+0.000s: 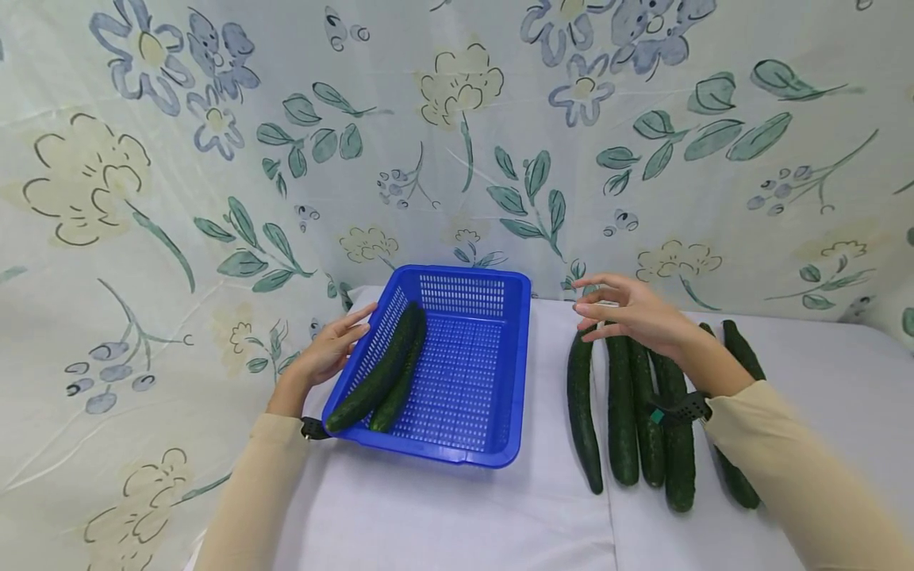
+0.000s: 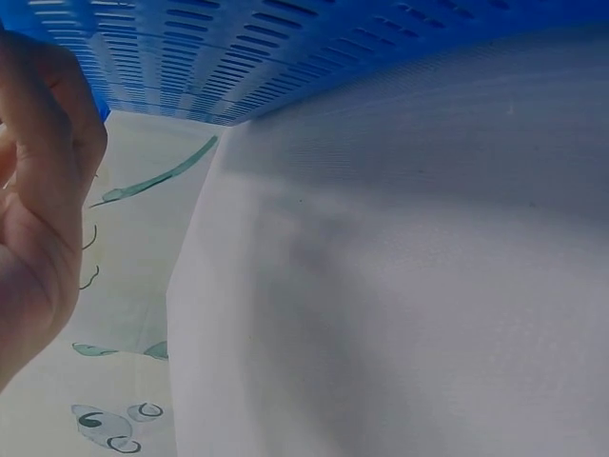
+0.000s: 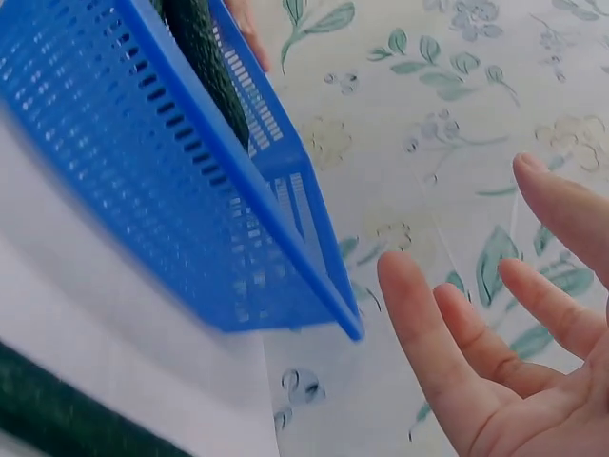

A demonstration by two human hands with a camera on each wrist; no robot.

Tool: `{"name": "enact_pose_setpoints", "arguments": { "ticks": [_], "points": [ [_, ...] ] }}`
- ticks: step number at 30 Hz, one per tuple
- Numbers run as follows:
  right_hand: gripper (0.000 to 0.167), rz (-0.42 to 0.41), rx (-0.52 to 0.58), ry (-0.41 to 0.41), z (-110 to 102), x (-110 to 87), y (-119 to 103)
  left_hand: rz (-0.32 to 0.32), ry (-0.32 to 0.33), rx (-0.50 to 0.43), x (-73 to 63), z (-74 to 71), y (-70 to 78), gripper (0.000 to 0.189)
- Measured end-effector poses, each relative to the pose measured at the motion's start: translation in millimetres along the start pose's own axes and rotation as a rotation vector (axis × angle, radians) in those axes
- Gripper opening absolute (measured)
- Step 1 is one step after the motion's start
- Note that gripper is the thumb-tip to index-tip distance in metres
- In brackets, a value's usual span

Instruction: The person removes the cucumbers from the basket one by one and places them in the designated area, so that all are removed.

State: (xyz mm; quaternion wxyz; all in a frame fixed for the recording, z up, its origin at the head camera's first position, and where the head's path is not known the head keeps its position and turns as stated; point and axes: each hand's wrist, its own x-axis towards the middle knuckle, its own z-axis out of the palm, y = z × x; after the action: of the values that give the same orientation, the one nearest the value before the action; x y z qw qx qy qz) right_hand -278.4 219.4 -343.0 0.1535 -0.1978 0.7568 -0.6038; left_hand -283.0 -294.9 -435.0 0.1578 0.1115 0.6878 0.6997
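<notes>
A blue plastic basket (image 1: 519,373) with slotted walls stands on the white cloth, two dark green cucumbers (image 1: 382,377) lying along its left side. At the basket's left wall is my left hand (image 1: 324,353), its fingers lightly bent and touching near the rim; the left wrist view shows the hand (image 2: 38,209) beside the slotted wall. My right hand (image 1: 635,313) hovers over the far ends of several cucumbers (image 1: 623,420) to the right of the basket. Its fingers (image 3: 419,324) are spread with nothing between them, apart from the basket in the right wrist view.
The cucumbers on the table lie roughly side by side, one slightly curved cucumber (image 1: 581,404) nearest the basket. Another cucumber (image 1: 743,349) lies farther right, partly behind my right forearm. A floral curtain (image 1: 457,159) hangs behind the table (image 1: 457,515).
</notes>
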Motion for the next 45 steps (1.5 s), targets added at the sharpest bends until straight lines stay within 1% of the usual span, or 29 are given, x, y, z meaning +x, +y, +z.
{"name": "enact_pose_setpoints", "arguments": {
  "ticks": [7, 14, 18, 21, 27, 32, 37, 45],
  "points": [
    [0.059, 0.023, 0.035, -0.034, 31, 30.7, -5, 0.005, 0.004, -0.003, -1.4, -0.7, -0.7, 0.052],
    [0.054, 0.039, 0.09, -0.056, 61, 53.7, -10, 0.004, 0.011, 0.009, -2.3, -0.7, -0.4, 0.052],
    [0.055, 0.053, 0.133, -0.076, 76, 65.7, -11, 0.002, 0.017, 0.023, -1.9, -0.9, 0.0, 0.052],
    [0.055, 0.074, 0.161, -0.083, 88, 73.9, -12, 0.004, 0.019, 0.033, -1.7, -1.0, 0.2, 0.051],
    [0.053, 0.126, 0.173, -0.077, 114, 90.5, -13, 0.005, 0.024, 0.038, -2.6, -0.8, 0.8, 0.051],
    [0.054, 0.171, 0.209, -0.084, 133, 103.6, -12, 0.009, 0.009, 0.037, -1.7, -0.7, 1.9, 0.05],
    [0.055, 0.207, 0.236, -0.085, 149, 115.0, -12, 0.008, 0.002, 0.045, 0.5, -0.9, 3.5, 0.05],
    [0.049, 0.253, 0.29, -0.077, 179, 128.3, -10, -0.003, 0.007, 0.037, 0.7, -0.2, 4.5, 0.05]
  ]
}}
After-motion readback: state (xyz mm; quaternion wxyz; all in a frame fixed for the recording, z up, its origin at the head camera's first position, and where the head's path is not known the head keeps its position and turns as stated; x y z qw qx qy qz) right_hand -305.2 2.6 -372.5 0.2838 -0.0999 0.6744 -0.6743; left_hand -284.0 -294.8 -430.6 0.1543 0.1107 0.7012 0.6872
